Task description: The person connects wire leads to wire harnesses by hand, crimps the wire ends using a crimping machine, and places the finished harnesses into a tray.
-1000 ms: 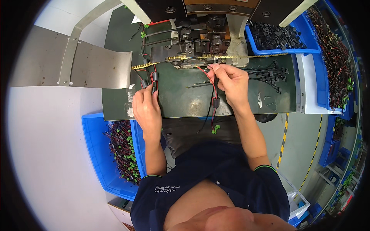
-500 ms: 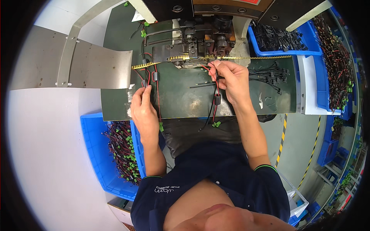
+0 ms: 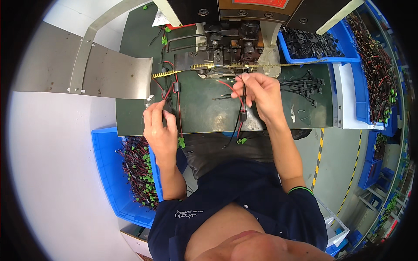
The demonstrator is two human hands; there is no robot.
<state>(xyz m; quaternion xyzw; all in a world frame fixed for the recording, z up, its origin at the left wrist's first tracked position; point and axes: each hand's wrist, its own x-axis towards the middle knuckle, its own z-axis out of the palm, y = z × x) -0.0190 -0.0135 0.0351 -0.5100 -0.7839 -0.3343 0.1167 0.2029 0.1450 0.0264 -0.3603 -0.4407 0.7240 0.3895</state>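
My right hand [image 3: 260, 93] pinches a black wire close below the die of a terminal crimping machine [image 3: 226, 52]. This wire belongs to a red-and-black wire harness, whose black ferrite core [image 3: 243, 115] hangs below my fingers. The harness's green connector [image 3: 241, 141] dangles past the table edge, and its red wire [image 3: 225, 82] sticks out to the left. My left hand [image 3: 160, 128] has thumb and index finger closed on another red-and-black harness, partly hidden by the fingers. Beside it lies a similar harness with a ferrite core [image 3: 176, 87] and a green connector [image 3: 181, 142].
A gold terminal strip [image 3: 167, 74] runs through the machine. Black leads [image 3: 305, 85] lie right on the green table [image 3: 204, 117]. Blue bins hold black parts [image 3: 311, 43] and harnesses [image 3: 137, 174]. A curved metal guard [image 3: 117, 74] stands left.
My left hand has moved down toward me, drawing its harness along. My right hand stays near the machine; the red wire beside it now points farther left.
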